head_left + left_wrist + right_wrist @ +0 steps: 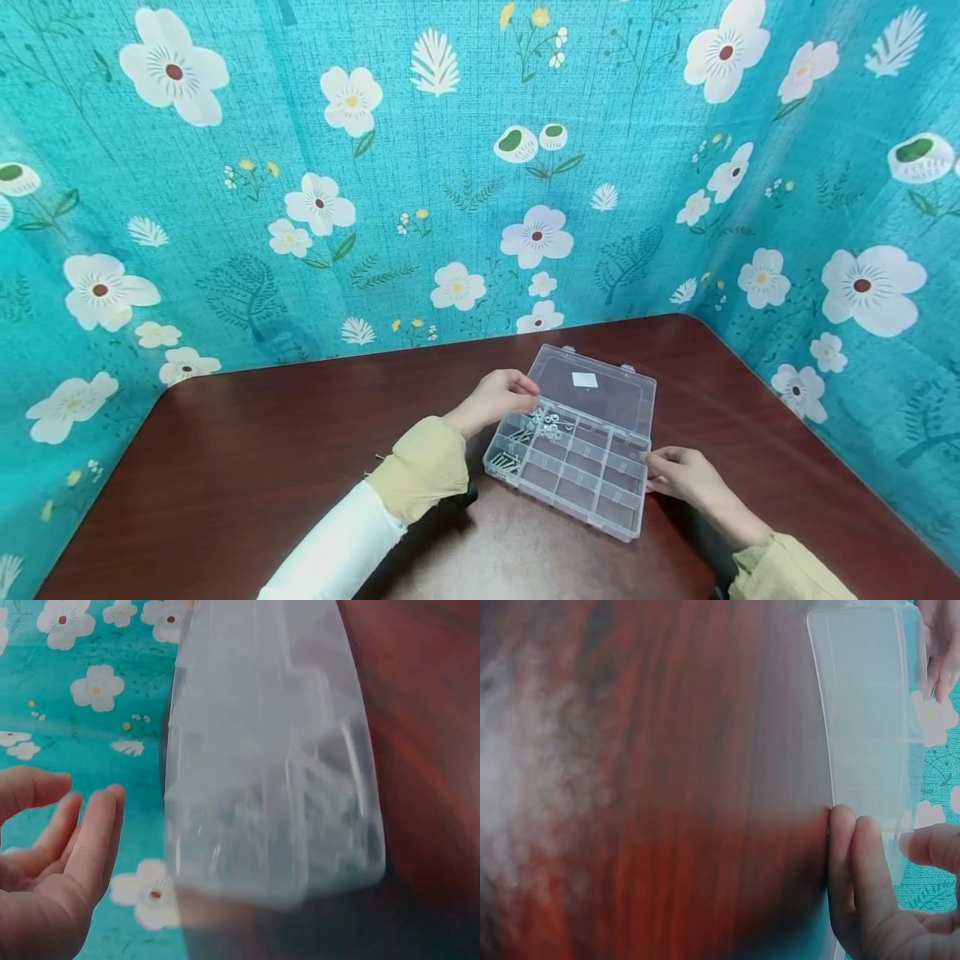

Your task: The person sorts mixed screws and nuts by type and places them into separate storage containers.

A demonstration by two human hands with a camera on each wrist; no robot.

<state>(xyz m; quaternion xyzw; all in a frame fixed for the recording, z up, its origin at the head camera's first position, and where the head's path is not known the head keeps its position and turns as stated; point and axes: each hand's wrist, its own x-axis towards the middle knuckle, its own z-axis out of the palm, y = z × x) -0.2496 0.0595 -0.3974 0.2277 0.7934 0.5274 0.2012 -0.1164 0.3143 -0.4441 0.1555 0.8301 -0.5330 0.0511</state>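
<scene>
A clear plastic compartment box (557, 501) lies on the table with its lid (622, 404) folded back behind it. Several nuts and washers (551, 427) fill the back-left compartments. Screws (507, 463) lie in the compartments along the left end. My left hand (501, 400) hovers at the box's back-left corner, fingers loosely bent. In the left wrist view, that hand (56, 862) shows nothing between thumb and fingers. My right hand (684, 477) grips the box's right edge. The right wrist view shows fingers (871, 862) on the box's side and the thumb over its upper edge.
The dark red-brown table (300, 450) extends widely to the left of the box. Small metal pieces (378, 457) show beside my left sleeve. A teal flowered cloth (420, 183) hangs behind the table and along its right side.
</scene>
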